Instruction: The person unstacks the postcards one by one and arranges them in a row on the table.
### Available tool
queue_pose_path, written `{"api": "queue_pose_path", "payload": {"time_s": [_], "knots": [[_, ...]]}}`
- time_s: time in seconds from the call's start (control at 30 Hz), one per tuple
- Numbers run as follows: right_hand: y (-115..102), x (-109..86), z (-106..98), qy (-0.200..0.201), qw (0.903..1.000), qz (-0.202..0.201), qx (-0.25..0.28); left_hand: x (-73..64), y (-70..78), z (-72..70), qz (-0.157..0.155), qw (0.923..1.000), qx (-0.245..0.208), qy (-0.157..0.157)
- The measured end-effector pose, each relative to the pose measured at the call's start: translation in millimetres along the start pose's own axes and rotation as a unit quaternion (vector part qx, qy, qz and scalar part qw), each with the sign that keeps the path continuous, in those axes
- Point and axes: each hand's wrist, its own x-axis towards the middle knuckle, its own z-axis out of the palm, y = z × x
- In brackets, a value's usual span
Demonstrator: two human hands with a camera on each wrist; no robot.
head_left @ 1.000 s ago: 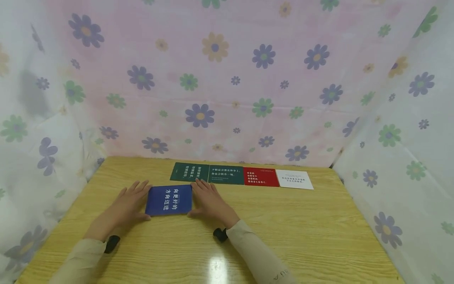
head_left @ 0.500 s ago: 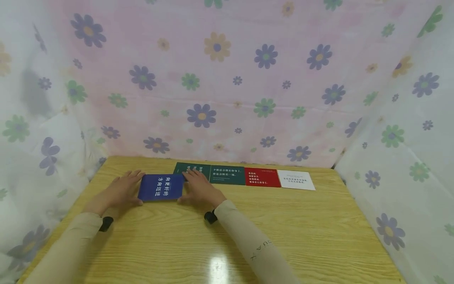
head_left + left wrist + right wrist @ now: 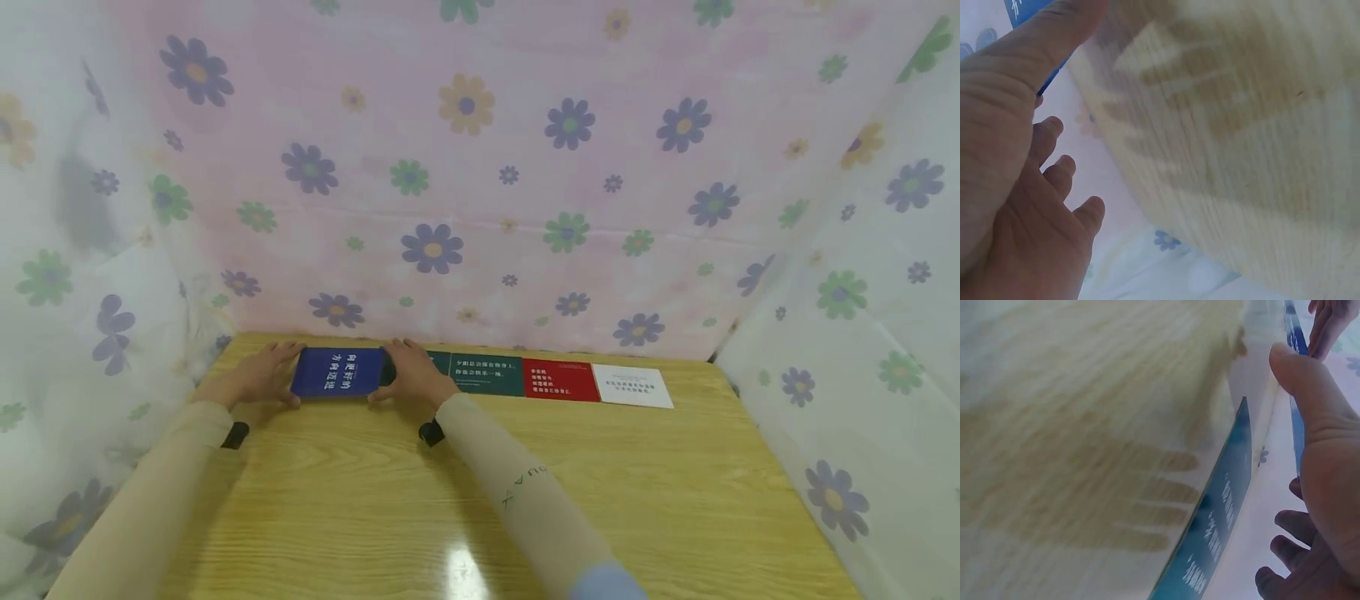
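Both hands hold a blue card (image 3: pixel 337 372) with white lettering by its two short ends, over the back left of the table. My left hand (image 3: pixel 258 375) pinches the left end between thumb and fingers; in the left wrist view the thumb lies across the card's corner (image 3: pixel 1025 9). At the other end my right hand (image 3: pixel 412 372) pinches the card's right edge. The right wrist view shows the blue card (image 3: pixel 1298 431) edge-on, raised above the table. A dark green card (image 3: pixel 439 361) lies beneath the right hand, mostly hidden by it in the head view.
Along the table's back edge, a second green card (image 3: pixel 487 375), a red card (image 3: pixel 561 380) and a white card (image 3: pixel 632 386) continue the row rightward. Flower-patterned cloth (image 3: pixel 480 183) rises behind and at both sides of the wooden table (image 3: pixel 360 500).
Both hands have carried the blue card toward the table's back edge and slightly left. The right hand now covers most of the leftmost green card. The row of cards stays in place.
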Motion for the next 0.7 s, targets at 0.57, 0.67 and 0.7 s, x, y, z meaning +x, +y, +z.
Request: {"api": "queue_pose_path", "payload": {"time_s": [0.57,0.67,0.7], "knots": [[-6,32.6,15,0.022,0.9992,0.032,-0.008,25.3,-10.4,-18.9,-0.073,0.9958,0.022,-0.050],[-5,34.3,16,0.016,0.9989,0.043,-0.010,29.1,-9.0,-19.9,-0.087,0.9943,0.025,-0.057],[-5,34.8,16,0.014,0.9988,0.047,-0.008,30.2,-8.1,-20.4,-0.092,0.9937,0.024,-0.059]]}}
